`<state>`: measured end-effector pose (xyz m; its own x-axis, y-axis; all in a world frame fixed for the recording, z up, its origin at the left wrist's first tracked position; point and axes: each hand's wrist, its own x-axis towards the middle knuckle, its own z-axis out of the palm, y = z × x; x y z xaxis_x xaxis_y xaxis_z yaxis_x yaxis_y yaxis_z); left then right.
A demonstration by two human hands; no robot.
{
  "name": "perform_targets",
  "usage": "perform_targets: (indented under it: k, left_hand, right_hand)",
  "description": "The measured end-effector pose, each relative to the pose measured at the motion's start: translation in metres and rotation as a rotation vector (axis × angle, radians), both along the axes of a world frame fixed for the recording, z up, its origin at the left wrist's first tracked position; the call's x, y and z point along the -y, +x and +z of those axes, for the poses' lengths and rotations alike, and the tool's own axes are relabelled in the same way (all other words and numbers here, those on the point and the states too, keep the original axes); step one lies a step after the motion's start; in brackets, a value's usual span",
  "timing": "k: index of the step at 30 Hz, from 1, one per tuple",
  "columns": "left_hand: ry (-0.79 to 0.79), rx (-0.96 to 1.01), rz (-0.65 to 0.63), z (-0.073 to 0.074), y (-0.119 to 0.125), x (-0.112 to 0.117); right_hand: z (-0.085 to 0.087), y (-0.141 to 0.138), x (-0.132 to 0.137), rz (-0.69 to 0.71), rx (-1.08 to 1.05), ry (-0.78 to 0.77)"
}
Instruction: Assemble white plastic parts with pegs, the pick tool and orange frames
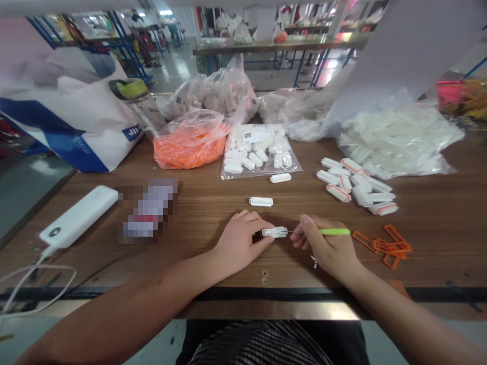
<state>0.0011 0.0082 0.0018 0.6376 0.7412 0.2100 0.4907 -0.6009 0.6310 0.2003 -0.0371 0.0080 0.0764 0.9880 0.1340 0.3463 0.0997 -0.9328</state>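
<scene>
Gripping white tag (274, 232) in left hand (240, 243), green pick (335, 231) in right hand (327, 246), at wooden workbench (213, 195)

Left forearm (125, 299) and right forearm (403, 317) angle inward, left hand (241, 242) and right hand (327, 244) curled in grips, just apart.

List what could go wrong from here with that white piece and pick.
The green-handled pick in the right hand aims its thin tip at the white plastic piece held by the left hand, so a slip could jab those fingers. The right hand works close to the loose orange plastic frames, which it might knock.
</scene>
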Motion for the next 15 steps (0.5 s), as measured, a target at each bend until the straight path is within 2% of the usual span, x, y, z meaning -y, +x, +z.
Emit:
perform_targets:
  k: [8, 15]
  left_hand:
    - [-0.004, 0.001, 0.007, -0.0007, -0.0006, 0.0003]
    - [-0.002, 0.008, 0.010, -0.0003, 0.0001, -0.0010]
  right_hand:
    - [-0.0057, 0.0048, 0.0026, -0.030, -0.096, -0.007]
    - [-0.0044, 0.0041, 0.0036, 0.008, -0.076, -0.027]
